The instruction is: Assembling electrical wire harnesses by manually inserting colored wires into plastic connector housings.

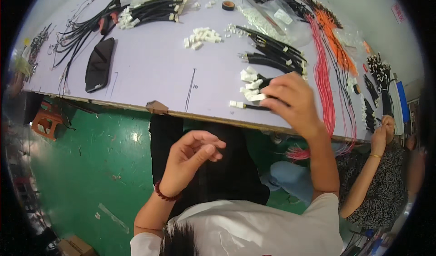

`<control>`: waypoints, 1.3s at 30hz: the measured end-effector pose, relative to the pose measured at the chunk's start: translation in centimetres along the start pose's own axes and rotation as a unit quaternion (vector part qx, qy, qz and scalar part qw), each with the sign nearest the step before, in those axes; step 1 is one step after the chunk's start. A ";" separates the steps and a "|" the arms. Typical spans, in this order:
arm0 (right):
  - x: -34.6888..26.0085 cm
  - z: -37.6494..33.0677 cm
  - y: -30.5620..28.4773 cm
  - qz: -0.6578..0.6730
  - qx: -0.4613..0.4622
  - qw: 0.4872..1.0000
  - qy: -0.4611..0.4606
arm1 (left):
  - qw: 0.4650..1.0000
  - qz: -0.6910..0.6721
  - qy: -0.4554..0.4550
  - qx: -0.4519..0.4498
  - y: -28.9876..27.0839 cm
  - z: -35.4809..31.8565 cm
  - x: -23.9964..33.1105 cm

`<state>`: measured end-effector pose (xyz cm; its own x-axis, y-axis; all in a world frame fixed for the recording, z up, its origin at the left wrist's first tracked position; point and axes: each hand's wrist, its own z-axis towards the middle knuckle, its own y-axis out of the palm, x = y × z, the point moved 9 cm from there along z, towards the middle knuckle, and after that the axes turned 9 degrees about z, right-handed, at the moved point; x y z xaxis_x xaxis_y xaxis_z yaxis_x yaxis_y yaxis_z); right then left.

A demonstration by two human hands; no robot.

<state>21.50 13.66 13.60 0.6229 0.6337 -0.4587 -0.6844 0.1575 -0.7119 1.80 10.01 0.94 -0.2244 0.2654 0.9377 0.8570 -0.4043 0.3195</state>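
Right hand: at half past two from the view's centre, the right hand point(290, 99) bends over black cables point(277, 61) on the bench point(150, 70); thumb and fingers come together at one, but I cannot tell whether the grip is closed on it.
Left hand: at seven o'clock, the left hand point(194, 158) is half curled, grip empty and loosely parted, short of the bench edge.
White-headed cables: at half past one, their white connectors point(250, 76) bunched at ten o'clock from the right hand.
Handling: each cable looks light, its sleeve pliable but springy; the connectors look hard and smooth, so likely a little slippery. The sleeve just behind the connector seems the best hold; the thin wire ends look the most fragile.
Separate cable: one, its white head point(236, 104) near the bench edge at nine o'clock from the right hand.
Loose connectors: one heap point(202, 38) between eleven and twelve, a dozen or more, overlapping too much for an exact count.
Phone: one black phone point(99, 66), ten o'clock.
Tape: two rolls, a near-noon one point(228, 5) and a three-o'clock-side one point(356, 89).
Wire bundles: one red point(321, 74), one orange point(331, 36), both about two o'clock.
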 end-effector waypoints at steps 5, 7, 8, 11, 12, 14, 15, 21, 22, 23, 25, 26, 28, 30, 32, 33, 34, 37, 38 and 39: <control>1.0 0.2 2.3 -0.079 0.005 0.996 -0.050 | 1.000 0.002 -0.006 -0.020 -0.2 0.6 0.1; 0.8 0.1 1.7 -0.061 0.025 0.996 -0.062 | 1.000 0.021 -0.011 -0.020 -0.8 0.7 0.5; 0.8 0.1 1.5 -0.057 0.024 0.996 -0.065 | 0.999 0.023 -0.012 -0.019 -1.1 0.9 0.7; 0.5 0.6 1.1 -0.063 0.006 0.995 -0.081 | 0.999 0.036 0.005 -0.038 -1.2 1.9 1.9; 0.4 0.7 0.9 -0.069 0.002 0.994 -0.087 | 0.999 0.036 0.006 -0.038 -1.2 2.3 2.2; 0.7 1.2 0.5 -0.076 -0.005 0.993 -0.093 | 0.997 0.061 0.018 -0.048 -1.0 3.0 3.2; 1.3 1.8 -0.1 -0.092 0.011 0.992 -0.084 | 0.997 0.059 0.018 -0.048 -1.0 3.5 3.6; 7.3 5.1 0.4 -0.138 -0.041 0.990 0.013 | 0.987 0.135 0.033 -0.079 -0.4 5.6 5.8; 8.1 5.2 1.2 -0.147 -0.077 0.985 0.037 | 0.987 0.138 0.034 -0.076 -0.4 5.6 5.9; 8.8 5.2 1.8 -0.153 -0.109 0.981 0.056 | 0.986 0.135 0.037 -0.088 0.0 5.5 5.9; 8.5 5.3 1.8 -0.155 -0.106 0.982 0.034 | 0.985 0.131 0.030 -0.106 0.3 5.2 5.4; 8.2 5.4 1.6 -0.164 -0.099 0.981 0.028 | 0.985 0.131 0.030 -0.106 0.2 5.1 5.2; 6.6 5.5 0.9 -0.164 -0.073 0.984 -0.011 | 0.988 0.114 0.010 -0.102 0.0 4.8 4.5; 4.6 5.4 0.0 -0.169 -0.049 0.984 -0.036 | 0.990 0.104 0.015 -0.095 0.0 4.5 4.2; 1.5 4.6 -1.2 -0.156 0.001 0.986 -0.062 | 0.992 0.096 0.021 -0.084 0.0 4.2 4.1; 0.0 4.3 -1.2 -0.154 0.001 0.985 -0.074 | 0.994 0.077 0.024 -0.072 0.0 4.2 4.1; -1.8 3.8 -1.3 -0.146 0.011 0.984 -0.102 | 0.997 0.054 0.022 -0.055 -0.1 4.1 4.0; -5.8 2.0 -0.5 -0.107 0.011 0.986 -0.129 | 0.997 0.032 0.048 -0.043 0.5 3.8 4.1; -6.5 1.5 0.0 -0.083 0.002 0.990 -0.116 | 0.998 0.031 0.045 -0.038 0.6 3.6 3.9; -7.4 1.0 0.3 -0.063 0.024 0.989 -0.128 | 0.997 0.010 0.058 -0.044 1.0 3.3 3.9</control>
<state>16.28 9.80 17.28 0.5922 0.7771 -0.2131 -0.6279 0.2793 -0.7265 3.29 13.57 4.47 -0.2633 0.1552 0.9521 0.8193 -0.4852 0.3057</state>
